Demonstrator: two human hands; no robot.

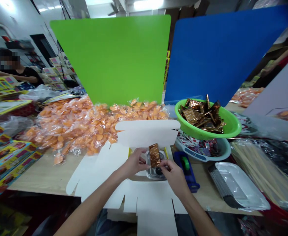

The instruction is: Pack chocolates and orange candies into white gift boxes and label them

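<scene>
A brown-gold foil packet (154, 154) is over a clear plastic tray (156, 176) with dark round things in it. My right hand (173, 172) pinches the packet's lower right corner between thumb and finger. At the left side of the packet and tray is my left hand (135, 162), its thumb and index finger apart and the other fingers curled. Whether its fingertips touch the packet or only the tray's rim, I cannot make out. Under both hands lies an unfolded white cardboard box (104, 173), its flaps spread over the table edge.
Orange pieces in clear wrappers (85, 121) are heaped at left and back. A green bowl (234, 126) of foil packets rests above a grey-blue basin (222, 154) of sachets. Right are a blue tape dispenser (189, 178), stacked foil trays (235, 185) and bagged sticks (259, 170). Green (114, 59) and blue (215, 59) panels stand behind.
</scene>
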